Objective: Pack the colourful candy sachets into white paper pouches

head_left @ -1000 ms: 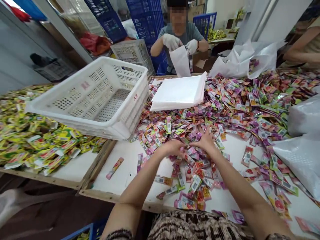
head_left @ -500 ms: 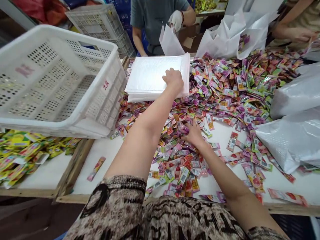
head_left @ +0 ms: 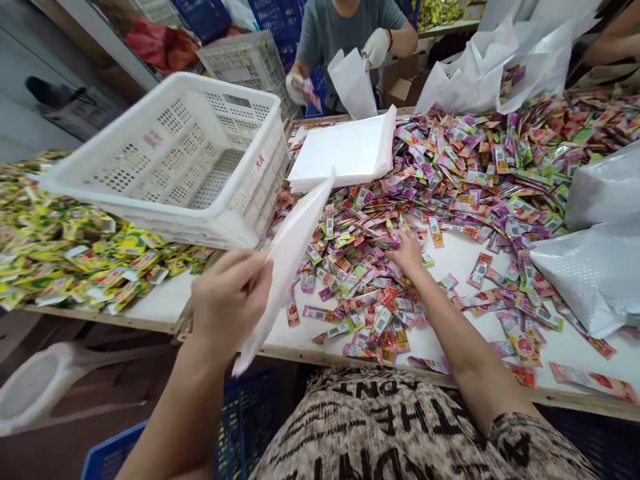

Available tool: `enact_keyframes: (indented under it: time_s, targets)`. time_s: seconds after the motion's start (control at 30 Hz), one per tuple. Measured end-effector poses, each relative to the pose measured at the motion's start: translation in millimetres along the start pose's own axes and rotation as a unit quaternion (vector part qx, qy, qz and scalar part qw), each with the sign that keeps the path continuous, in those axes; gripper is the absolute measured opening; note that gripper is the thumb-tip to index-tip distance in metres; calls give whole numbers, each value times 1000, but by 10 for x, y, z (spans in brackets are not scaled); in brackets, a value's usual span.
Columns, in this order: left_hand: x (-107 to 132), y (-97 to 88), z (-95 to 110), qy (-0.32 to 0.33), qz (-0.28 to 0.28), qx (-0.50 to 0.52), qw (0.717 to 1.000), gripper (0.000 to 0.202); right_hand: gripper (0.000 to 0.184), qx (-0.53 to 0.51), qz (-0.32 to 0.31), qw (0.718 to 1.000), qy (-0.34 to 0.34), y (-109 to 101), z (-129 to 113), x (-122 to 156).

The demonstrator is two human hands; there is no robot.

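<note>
My left hand (head_left: 227, 300), closed, grips the edge of a white bubble bag (head_left: 290, 257), which is tilted and held in front of the table edge. The bag is seen nearly edge-on. At the near side of a heap of small candy packets (head_left: 360, 273), my right hand (head_left: 409, 255) has its fingers bent round a few purple and green candy packets (head_left: 395, 239). Part of its grip is hidden among them. A stack of flat white bubble bags (head_left: 343, 153) lies on the heap beyond my hands.
A white perforated crate (head_left: 270, 160) stands at left, beside a pile of yellow packets (head_left: 125, 263). Filled white bags (head_left: 595, 273) lie at right. Across the table, a person with white gloves (head_left: 377, 48) holds an open white bag (head_left: 353, 83). A blue crate (head_left: 245, 413) sits below.
My left hand has come off the stack toward me and to the left, bringing one bubble bag. My right hand stays in the heap, its fingers now round packets. The view has turned left.
</note>
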State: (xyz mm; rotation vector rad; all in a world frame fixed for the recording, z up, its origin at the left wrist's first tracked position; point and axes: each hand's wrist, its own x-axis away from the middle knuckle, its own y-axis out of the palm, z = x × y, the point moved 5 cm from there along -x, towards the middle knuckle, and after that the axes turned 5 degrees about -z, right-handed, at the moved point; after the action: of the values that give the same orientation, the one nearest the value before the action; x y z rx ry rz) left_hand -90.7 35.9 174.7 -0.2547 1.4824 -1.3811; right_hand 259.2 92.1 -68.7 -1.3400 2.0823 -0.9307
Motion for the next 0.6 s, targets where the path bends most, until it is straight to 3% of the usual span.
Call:
enact_keyframes:
  time_s: [0.07,0.13,0.27,0.33,0.4,0.5,0.53,0.6]
  targets:
    - [468,18,-74,-60,-6,39,997,24,59,-98,23,995,3,-97,82,26]
    - [744,358,-159,-112,-33,90,989,29,51,-235,40,971,18,-244,136,79]
    - [895,1600,-190,-195,-155,140,958,34,52,-438,86,895,15,-702,31,287]
    - [888,2176,-136,-241,-235,133,932,31,56,-449,114,886,-18,-931,-140,400]
    - [865,2526,-66,-273,-260,119,919,24,57,-417,133,897,-59,-1038,-372,506]
    - [843,2699,-10,-297,-222,176,912,10,55,-266,125,948,-125,-847,-768,667]
    - [848,2699,-29,-308,-195,226,903,4,54,-198,112,963,-146,-702,-877,724]
    - [877,2656,-135,-335,-130,333,872,13,52,-69,68,978,-184,-359,-1002,844]
